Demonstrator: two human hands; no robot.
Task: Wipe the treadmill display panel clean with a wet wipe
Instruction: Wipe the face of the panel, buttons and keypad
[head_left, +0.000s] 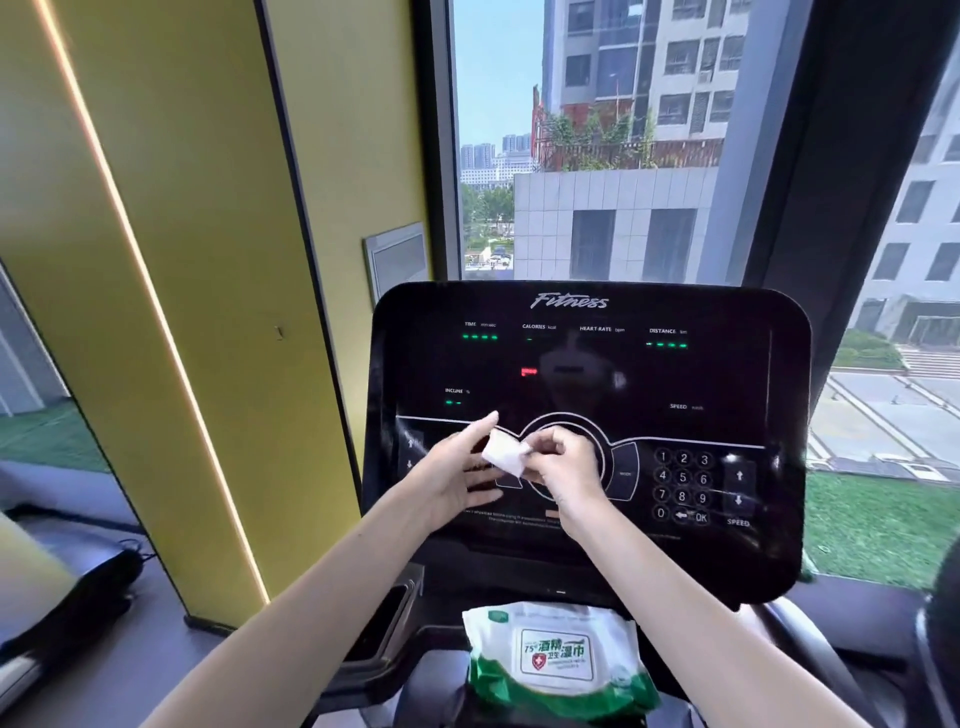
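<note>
The black glossy treadmill display panel (592, 364) fills the middle of the head view, with small green and red lights and a number keypad at its right. In front of its lower centre, both hands hold a small folded white wet wipe (505, 451). My left hand (457, 470) touches the wipe's left edge with thumb and forefinger, its other fingers spread. My right hand (563, 460) pinches the wipe's right side with curled fingers. The wipe is held a little off the panel surface, over the round central control.
A white-and-green pack of wet wipes (558, 660) lies on the console tray below the panel. A yellow pillar (171, 312) with a light strip stands at the left. A large window (587, 140) is behind the panel. A dark handrail (810, 654) runs at the lower right.
</note>
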